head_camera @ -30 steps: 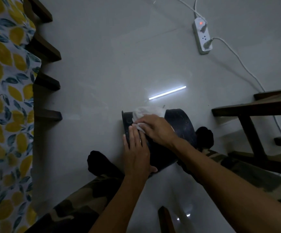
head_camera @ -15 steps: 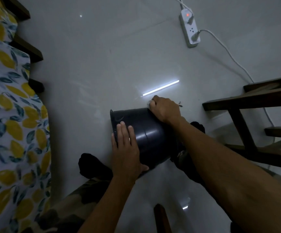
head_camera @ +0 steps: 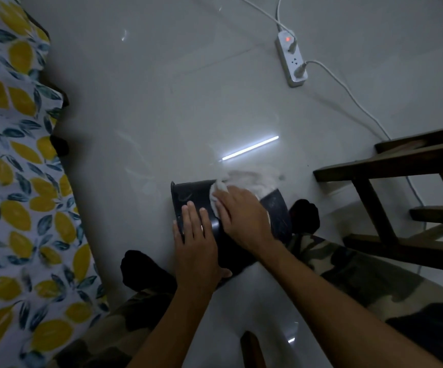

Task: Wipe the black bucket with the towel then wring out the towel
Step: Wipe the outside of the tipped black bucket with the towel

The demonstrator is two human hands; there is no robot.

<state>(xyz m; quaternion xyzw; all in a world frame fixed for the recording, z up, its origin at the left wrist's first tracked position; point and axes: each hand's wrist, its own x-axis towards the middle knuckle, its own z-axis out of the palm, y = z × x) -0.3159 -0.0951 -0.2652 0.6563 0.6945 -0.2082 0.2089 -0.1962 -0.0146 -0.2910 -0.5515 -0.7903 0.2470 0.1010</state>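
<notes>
The black bucket (head_camera: 188,193) lies on its side on the pale floor between my feet, its rim to the left. My left hand (head_camera: 197,243) rests flat on the bucket's upper side near the rim, fingers together. My right hand (head_camera: 242,212) presses the white towel (head_camera: 246,179) against the top of the bucket. The towel spreads out, blurred, beyond my fingers over the bucket's far side. Most of the bucket's middle is hidden under both hands.
A bed with a lemon-print sheet (head_camera: 10,197) runs along the left. A dark wooden chair frame (head_camera: 390,181) stands at the right. A white power strip (head_camera: 292,59) with cords lies at the back. My black-socked feet (head_camera: 304,215) flank the bucket.
My right hand, which was over the bucket's far side half a second ago, has come back onto the top with the towel showing again. The left hand has stayed on the bucket.
</notes>
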